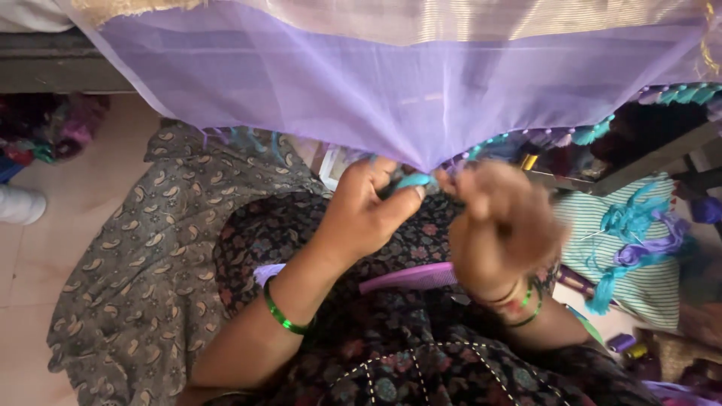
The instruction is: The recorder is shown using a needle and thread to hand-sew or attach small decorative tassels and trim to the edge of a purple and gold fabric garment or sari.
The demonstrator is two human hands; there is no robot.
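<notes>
- Lilac sheer fabric [361,83] hangs over your lap, its tasselled lower edge dipping to your hands
- Your right hand [502,225] is blurred; its grip can't be told
- Your left hand [366,210] pinches a teal tassel [416,181] at that edge
- A pink comb [410,277] lies on your lap between your wrists

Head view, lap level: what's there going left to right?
Green bangle on left wrist → left hand → purple plastic comb → blurred right hand → teal and purple thread bundle on striped cloth.
</notes>
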